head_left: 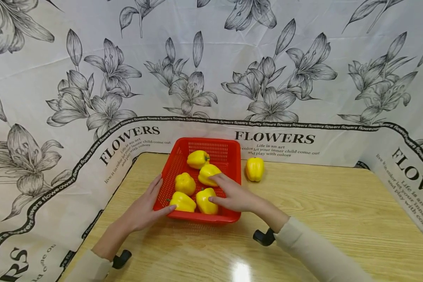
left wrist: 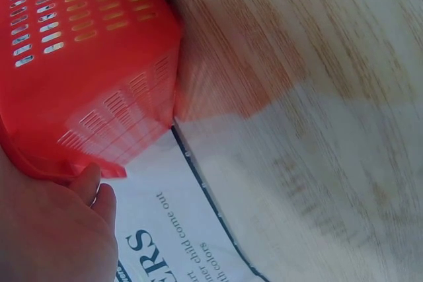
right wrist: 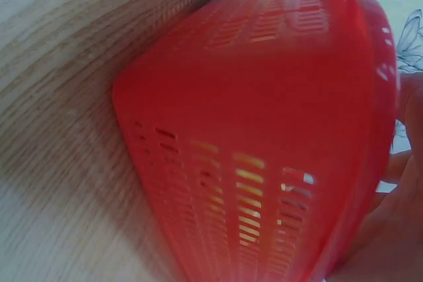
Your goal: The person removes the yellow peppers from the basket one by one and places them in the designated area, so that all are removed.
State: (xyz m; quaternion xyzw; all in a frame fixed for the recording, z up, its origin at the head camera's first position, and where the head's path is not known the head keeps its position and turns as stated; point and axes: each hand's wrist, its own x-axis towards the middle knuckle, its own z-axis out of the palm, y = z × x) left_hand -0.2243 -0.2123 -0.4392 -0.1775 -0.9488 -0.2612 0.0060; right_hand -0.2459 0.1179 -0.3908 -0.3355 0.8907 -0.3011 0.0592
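Observation:
A red plastic basket (head_left: 204,216) with slotted walls stands on the table, holding several yellow bell peppers. My left hand (head_left: 140,211) grips the basket's near left corner, thumb over the front rim and fingers along the outer side; the left wrist view shows its fingertips at the rim. Over the right rim reaches my right hand (head_left: 236,194), thumb and fingers spread apart. Its fingers overlap one bell pepper (head_left: 208,175), and its thumb lies across the edge of a nearer bell pepper (head_left: 206,201). In the right wrist view, the basket wall (right wrist: 264,110) partly hides this hand.
One more yellow bell pepper (head_left: 255,169) lies on the wooden table (head_left: 320,211), just right of the basket. Behind and at both sides hangs a white cloth (head_left: 211,78) printed with lilies, its lower border meeting the table edge close behind the basket.

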